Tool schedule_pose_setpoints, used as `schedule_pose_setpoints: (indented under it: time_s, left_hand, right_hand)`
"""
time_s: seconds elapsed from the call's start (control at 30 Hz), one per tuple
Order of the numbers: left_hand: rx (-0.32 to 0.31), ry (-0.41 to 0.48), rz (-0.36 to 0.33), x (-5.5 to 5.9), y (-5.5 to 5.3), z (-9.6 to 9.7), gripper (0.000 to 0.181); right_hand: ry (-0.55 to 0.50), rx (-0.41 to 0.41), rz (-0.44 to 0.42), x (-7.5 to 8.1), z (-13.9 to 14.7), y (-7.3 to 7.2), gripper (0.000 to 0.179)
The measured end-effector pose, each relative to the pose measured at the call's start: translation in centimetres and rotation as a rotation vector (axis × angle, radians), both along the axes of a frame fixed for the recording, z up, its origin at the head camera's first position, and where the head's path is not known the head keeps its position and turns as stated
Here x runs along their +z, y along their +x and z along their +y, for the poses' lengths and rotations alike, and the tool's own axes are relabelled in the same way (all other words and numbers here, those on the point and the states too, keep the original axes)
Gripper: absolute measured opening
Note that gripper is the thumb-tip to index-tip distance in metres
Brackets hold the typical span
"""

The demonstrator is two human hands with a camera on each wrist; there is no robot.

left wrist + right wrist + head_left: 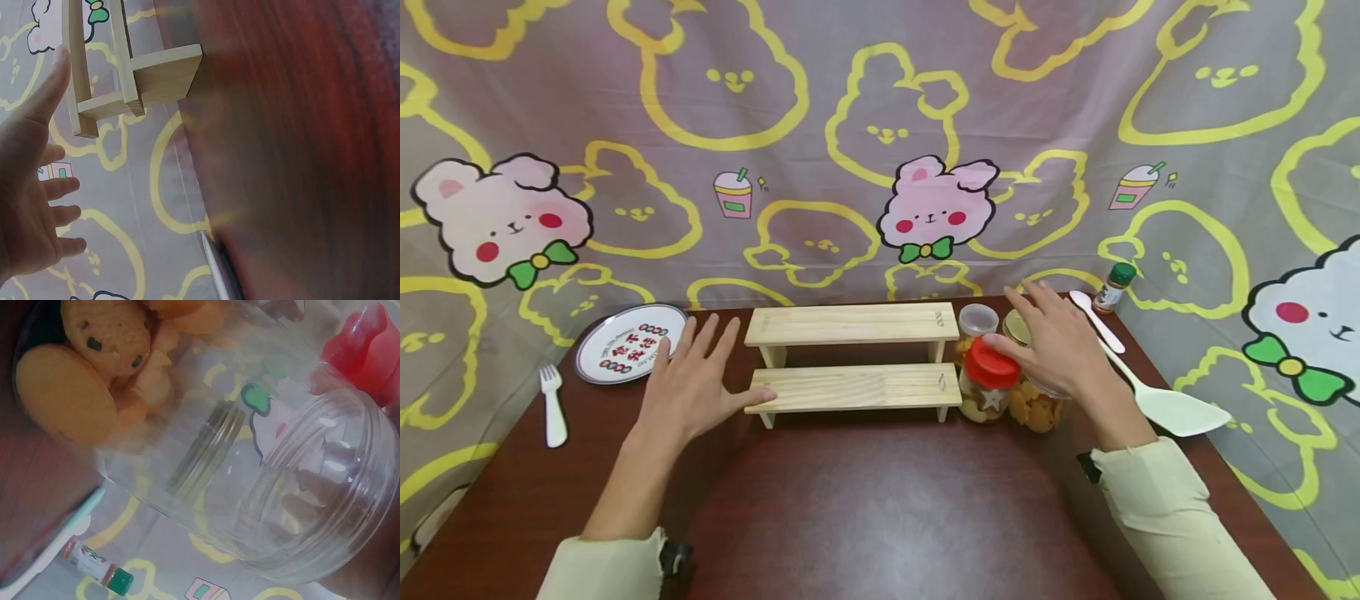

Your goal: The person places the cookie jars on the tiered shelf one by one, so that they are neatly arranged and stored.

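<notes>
A two-step pale wooden rack (857,386) stands mid-table. My left hand (688,392) is at its left side with fingers spread, the thumb at the end of the lower step; the left wrist view shows the thumb (53,87) beside the rack (165,75). At the rack's right end stand several clear jars, among them a red-lidded jar (988,375) and a gold-lidded one (1017,327). Over them is my right hand (1052,342), fingers extended, its thumb by the red lid; whether it touches is unclear. A clear-lidded cookie jar (181,444) fills the right wrist view.
On the left lie a printed plate (632,343) and a white fork (553,407). At the right are a white spatula (1176,410), a white spoon (1097,321) and a green-capped spice bottle (1114,289). A patterned cloth (820,125) hangs behind the table.
</notes>
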State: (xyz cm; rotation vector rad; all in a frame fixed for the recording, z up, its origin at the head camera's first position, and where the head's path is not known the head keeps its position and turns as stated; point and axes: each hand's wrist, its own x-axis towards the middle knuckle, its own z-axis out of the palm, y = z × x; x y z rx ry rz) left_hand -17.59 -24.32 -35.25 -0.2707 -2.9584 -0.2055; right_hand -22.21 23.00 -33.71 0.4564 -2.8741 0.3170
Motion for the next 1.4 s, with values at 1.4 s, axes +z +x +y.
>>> schedule_pose_setpoints:
  time_s: [1.4]
  left_hand:
    - [-0.105, 0.744, -0.244, -5.4, 0.8, 0.7, 0.097]
  right_hand:
    - [-0.259, 0.290, 0.014, -1.1, 0.7, 0.2, 0.071]
